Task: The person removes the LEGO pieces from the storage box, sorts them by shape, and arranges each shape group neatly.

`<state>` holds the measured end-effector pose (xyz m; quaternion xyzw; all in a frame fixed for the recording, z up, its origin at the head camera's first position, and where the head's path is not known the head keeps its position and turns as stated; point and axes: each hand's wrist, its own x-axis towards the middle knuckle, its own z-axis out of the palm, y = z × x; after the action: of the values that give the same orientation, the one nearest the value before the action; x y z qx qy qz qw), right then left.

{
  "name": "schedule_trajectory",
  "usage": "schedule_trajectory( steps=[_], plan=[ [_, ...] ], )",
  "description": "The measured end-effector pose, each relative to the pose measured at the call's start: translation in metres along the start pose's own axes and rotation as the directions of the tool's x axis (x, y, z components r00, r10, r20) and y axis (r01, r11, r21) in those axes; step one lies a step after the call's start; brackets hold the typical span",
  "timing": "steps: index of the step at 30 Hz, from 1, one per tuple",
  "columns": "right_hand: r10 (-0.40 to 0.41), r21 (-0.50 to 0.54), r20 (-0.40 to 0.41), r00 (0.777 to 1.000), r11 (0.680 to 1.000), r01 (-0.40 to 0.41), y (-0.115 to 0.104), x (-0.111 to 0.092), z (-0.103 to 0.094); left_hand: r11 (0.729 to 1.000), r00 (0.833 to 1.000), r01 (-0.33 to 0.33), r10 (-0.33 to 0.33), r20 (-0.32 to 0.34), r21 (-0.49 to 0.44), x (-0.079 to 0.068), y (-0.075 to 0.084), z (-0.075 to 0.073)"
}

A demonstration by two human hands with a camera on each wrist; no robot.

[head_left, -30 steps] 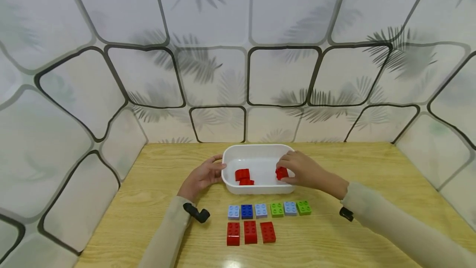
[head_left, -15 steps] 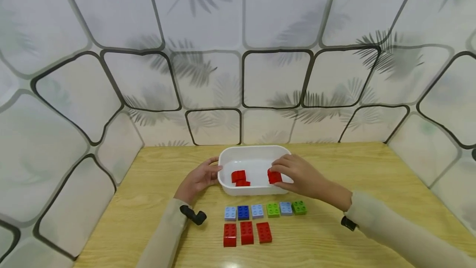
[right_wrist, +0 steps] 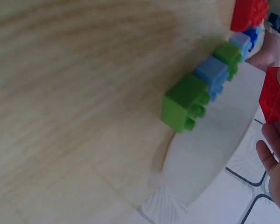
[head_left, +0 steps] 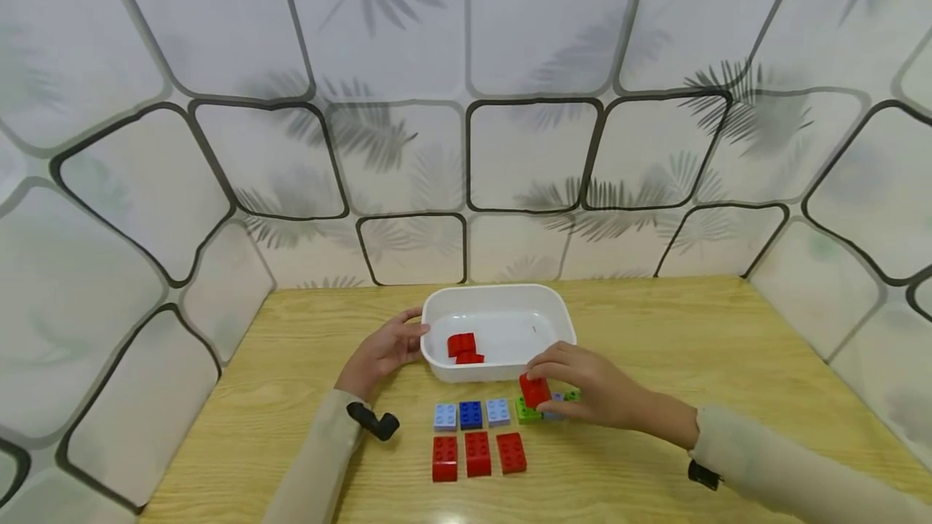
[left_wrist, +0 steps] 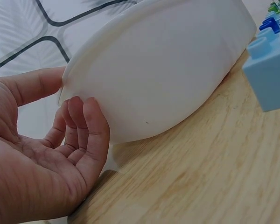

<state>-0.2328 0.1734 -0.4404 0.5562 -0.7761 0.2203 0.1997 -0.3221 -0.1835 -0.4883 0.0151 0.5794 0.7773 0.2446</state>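
A white plastic tub (head_left: 502, 373) stands on the wooden table with a few red building blocks (head_left: 462, 344) inside at its left. My left hand (head_left: 383, 352) grips the tub's left end, thumb over the rim and fingers bent against the outer wall (left_wrist: 163, 70). Between thumb and fingers, my right hand (head_left: 593, 386) pinches a red building block (head_left: 535, 390) in front of the tub. That block is raised over the right part of a row of light blue, dark blue and green blocks (head_left: 470, 415), partly hiding it. Closer to me lie three red blocks (head_left: 477, 454) side by side.
Wooden table top (head_left: 328, 314) reaches to a patterned cloth backdrop (head_left: 408, 160) behind and at both sides. In the right wrist view, the green end block (right_wrist: 184, 102) stands close to the tub's wall.
My right hand has lifted the red block out of the tub and brought it toward me, over the coloured row. The left hand keeps its grip on the tub. The head view has shifted slightly.
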Motion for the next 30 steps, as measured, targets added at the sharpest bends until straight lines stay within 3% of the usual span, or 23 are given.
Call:
schedule_trajectory(
  steps=[8,16,22,30],
  plan=[
    [0.042,0.039,0.054,0.998,0.998,-0.044,-0.012,-0.015,0.007,1.0,1.0,-0.005,0.005,0.021,-0.014,-0.001,0.001,-0.002],
    [-0.012,0.036,0.098,0.995,0.999,0.009,-0.019,-0.027,0.011,1.0,0.999,0.003,-0.002,0.033,-0.024,0.0,0.001,-0.001],
    [-0.04,0.032,0.124,0.991,0.999,0.037,-0.025,-0.031,0.012,1.0,1.0,0.007,-0.007,0.002,-0.008,-0.002,0.002,0.001],
    [-0.03,0.034,0.155,0.987,0.999,0.025,-0.029,-0.034,0.016,1.0,1.0,0.005,-0.005,-0.012,0.003,-0.003,0.003,0.001]
  ],
)
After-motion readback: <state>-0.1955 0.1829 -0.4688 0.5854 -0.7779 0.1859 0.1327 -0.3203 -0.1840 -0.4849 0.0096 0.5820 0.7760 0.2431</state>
